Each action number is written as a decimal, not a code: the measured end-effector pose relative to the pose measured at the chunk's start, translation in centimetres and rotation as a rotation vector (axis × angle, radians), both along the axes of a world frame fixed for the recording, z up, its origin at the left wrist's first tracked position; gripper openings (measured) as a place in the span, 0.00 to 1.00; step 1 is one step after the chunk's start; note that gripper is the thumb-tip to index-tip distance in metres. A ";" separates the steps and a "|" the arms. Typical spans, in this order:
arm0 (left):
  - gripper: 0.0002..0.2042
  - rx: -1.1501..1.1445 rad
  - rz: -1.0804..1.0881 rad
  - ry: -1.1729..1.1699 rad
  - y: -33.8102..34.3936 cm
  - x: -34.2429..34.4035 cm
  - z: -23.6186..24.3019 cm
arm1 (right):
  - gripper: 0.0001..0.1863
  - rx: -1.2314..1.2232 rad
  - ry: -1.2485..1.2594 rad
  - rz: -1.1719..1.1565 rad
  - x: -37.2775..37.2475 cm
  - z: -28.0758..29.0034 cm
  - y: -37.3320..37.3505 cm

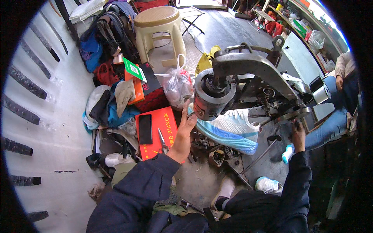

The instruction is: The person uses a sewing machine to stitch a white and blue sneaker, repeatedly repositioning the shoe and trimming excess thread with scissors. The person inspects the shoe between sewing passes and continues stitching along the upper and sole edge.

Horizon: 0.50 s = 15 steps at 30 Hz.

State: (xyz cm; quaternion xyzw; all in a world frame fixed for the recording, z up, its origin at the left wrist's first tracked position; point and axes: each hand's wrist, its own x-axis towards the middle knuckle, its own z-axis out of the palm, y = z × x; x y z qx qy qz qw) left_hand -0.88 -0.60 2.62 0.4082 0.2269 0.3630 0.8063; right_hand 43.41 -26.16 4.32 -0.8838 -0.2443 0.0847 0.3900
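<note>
A white and blue sneaker [229,130] sits sideways under the head of a dark metal hand-cranked shoe sewing machine [248,64]. My left hand [185,134] grips the sneaker's toe end, just left of the machine's round metal cylinder [213,95]; some fingertips are hidden. On the other side, my right hand [298,136] is raised with its fingers closed at the lower rim of the machine's hand wheel [293,115]. The sneaker's heel points right, and its thick blue sole faces me.
Left of my hand, a red box [155,132] carries a black phone [145,129] and scissors [162,139]. Behind stand a plastic bag [178,83] and a beige stool [157,29]. A seated person in jeans [336,112] is at right, near a white sneaker [268,185] on the floor.
</note>
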 end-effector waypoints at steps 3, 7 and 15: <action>0.32 0.022 0.012 0.015 0.1 0.1 0.0 | 0.14 -0.174 0.360 0.170 -4.1 -0.9 1.5; 0.32 -0.048 -0.016 0.040 0.2 -0.1 -0.3 | 0.13 0.016 0.341 0.299 -9.5 3.8 2.9; 0.32 -0.100 -0.040 0.042 0.6 -0.3 0.6 | 0.09 0.219 -0.143 -0.003 1.0 4.9 0.3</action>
